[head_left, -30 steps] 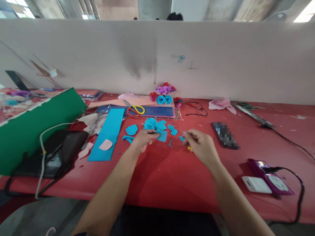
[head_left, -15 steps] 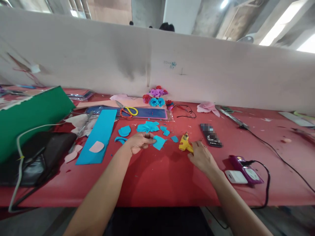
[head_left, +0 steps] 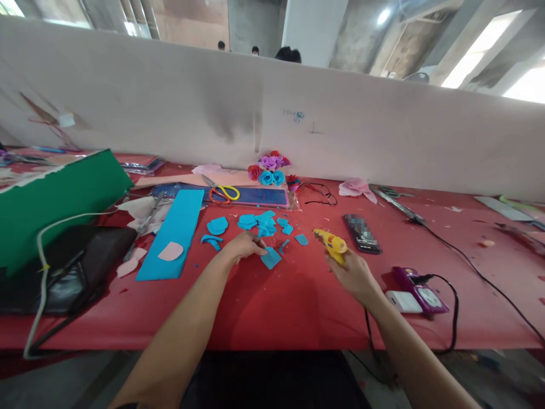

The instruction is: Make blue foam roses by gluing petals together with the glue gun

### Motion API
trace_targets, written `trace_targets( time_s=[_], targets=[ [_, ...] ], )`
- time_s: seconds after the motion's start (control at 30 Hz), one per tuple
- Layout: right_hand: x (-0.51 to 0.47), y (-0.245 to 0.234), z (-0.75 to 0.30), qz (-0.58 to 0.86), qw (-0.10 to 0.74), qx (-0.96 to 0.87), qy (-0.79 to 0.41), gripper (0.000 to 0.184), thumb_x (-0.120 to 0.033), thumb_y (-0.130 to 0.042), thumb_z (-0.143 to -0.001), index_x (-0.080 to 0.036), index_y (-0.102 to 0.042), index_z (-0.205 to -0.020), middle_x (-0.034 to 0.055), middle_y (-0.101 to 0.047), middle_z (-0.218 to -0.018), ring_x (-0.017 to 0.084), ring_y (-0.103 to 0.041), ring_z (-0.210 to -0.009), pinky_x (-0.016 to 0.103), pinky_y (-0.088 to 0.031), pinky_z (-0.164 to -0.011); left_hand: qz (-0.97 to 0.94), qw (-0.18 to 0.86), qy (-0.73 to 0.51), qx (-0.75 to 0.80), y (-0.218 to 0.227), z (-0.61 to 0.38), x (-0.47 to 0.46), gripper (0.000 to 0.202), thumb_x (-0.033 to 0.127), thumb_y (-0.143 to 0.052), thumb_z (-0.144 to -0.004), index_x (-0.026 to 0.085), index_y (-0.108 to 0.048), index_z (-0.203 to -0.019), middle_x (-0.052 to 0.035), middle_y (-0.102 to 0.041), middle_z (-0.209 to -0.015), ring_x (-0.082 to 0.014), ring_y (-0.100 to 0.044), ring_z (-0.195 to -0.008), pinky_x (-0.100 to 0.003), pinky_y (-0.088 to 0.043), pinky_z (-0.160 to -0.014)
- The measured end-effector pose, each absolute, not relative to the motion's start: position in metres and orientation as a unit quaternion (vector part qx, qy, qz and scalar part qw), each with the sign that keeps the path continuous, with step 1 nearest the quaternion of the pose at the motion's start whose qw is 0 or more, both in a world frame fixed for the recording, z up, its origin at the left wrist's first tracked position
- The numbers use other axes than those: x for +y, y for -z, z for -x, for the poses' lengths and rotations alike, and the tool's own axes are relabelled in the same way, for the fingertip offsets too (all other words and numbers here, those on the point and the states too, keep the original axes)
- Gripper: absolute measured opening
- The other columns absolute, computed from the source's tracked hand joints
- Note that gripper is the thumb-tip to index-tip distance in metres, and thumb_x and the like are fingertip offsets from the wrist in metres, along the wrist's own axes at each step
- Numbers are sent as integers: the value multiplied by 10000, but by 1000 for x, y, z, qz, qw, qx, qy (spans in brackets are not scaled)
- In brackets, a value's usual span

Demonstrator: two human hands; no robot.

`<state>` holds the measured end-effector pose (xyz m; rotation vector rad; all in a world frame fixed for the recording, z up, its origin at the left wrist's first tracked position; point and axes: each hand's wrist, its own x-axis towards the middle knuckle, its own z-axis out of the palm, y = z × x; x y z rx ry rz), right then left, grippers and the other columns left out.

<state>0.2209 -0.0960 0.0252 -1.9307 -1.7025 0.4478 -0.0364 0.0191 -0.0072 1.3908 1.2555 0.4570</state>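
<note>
Between the fingers of my left hand [head_left: 243, 247] is a blue paper petal [head_left: 271, 258], held low over the red table. My right hand [head_left: 351, 272] is wrapped round the handle of a yellow glue gun [head_left: 333, 244], its nozzle pointing left and away from me. More cut blue petals [head_left: 263, 222] lie in a loose heap just beyond my left hand. A single blue petal [head_left: 301, 240] rests between the two hands, and a curled blue strip [head_left: 212, 241] is left of my left hand.
A long blue paper sheet [head_left: 172, 238] with a pink petal on it lies left. Behind are scissors [head_left: 223, 190] and paper flowers [head_left: 271, 167] before a white partition [head_left: 170, 102]. To the right are a phone [head_left: 363, 234] and a purple power socket [head_left: 421, 291] with cables.
My right hand has taken hold of the glue gun and lifted it, turning its nozzle leftward. The left hand has lowered the petal slightly toward me.
</note>
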Motion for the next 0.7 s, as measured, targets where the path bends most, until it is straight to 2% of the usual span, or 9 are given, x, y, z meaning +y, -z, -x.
trace_targets(
  time_s=[0.1, 0.2, 0.43, 0.57, 0.7],
  targets=[
    [-102, -34, -212, 678, 267, -579, -367, 304, -452, -475, -813, -161, -559, -793, 17, -573, -581, 142, -529, -517, 250, -396, -510, -593, 568, -194, 537, 7, 37, 19, 248, 268, -801, -457, 154, -647, -614, 43, -522, -492, -75, -375, -467, -218, -278, -451],
    [-105, -39, -202, 652, 271, -549, -446, 382, -530, -506, -787, -153, -553, -745, -17, -511, -518, 107, -468, -474, 223, -353, -464, -591, 569, -195, 537, 7, 36, 18, 238, 261, -802, -454, 158, -646, -602, 44, -522, -485, -81, -394, -472, -218, -301, -460],
    [-104, -37, -193, 622, 235, -565, -489, 467, -602, -454, -800, -145, -550, -817, -39, -478, -484, 88, -421, -426, 220, -331, -442, -608, 563, -204, 521, 9, 35, 17, 131, 151, -739, -508, 154, -657, -610, -8, -631, -609, -137, -551, -621, -244, -409, -584],
    [-103, -38, -193, 609, 211, -586, -492, 508, -638, -422, -804, -147, -554, -813, -40, -472, -465, 89, -417, -416, 219, -331, -436, -607, 562, -194, 528, 11, 35, 18, 113, 150, -727, -519, 163, -656, -606, -2, -625, -607, -142, -558, -635, -248, -419, -599],
    [-102, -43, -192, 617, 178, -605, -471, 490, -639, -439, -796, -165, -529, -717, -32, -484, -458, 88, -432, -413, 219, -335, -439, -607, 562, -192, 528, 11, 35, 19, 116, 147, -727, -518, 163, -655, -607, 2, -616, -605, -140, -556, -640, -247, -416, -601]
  ],
)
